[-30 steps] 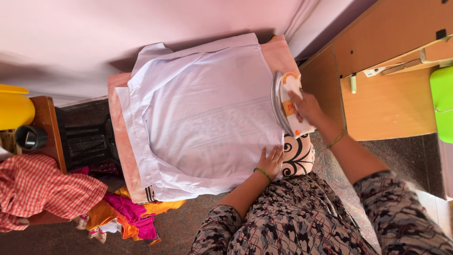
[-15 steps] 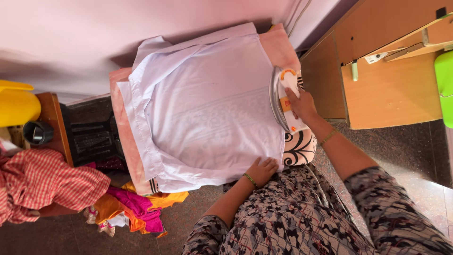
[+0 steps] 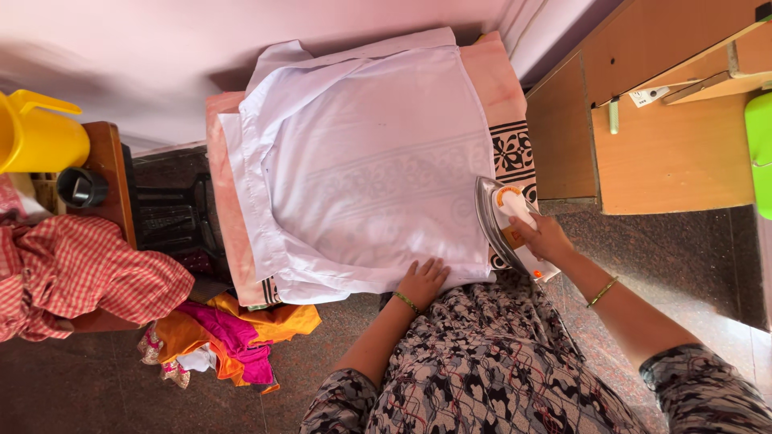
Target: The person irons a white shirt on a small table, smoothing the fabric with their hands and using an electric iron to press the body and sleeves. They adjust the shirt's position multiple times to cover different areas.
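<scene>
right hand (image 3: 545, 239) fingers closed round the iron (image 3: 505, 225) handle, right of centre frame, its long axis along the white shirt (image 3: 366, 161) edge. left hand (image 3: 422, 281) flat, fingers spread, on the shirt's near hem, lower centre.

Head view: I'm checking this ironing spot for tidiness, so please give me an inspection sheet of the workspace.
Surface: padded board under a pink cloth with a black patterned border.
Job's things: white shirt spread flat; iron at its right edge.
Clutter: checked cloth; bright clothes on the floor; yellow jug; dark cup.
Hands: left hand flat on the shirt's near hem; right hand grips the iron.
Cables: nothing seen.
Surroundings: pink wall, wooden furniture, stone floor.
</scene>
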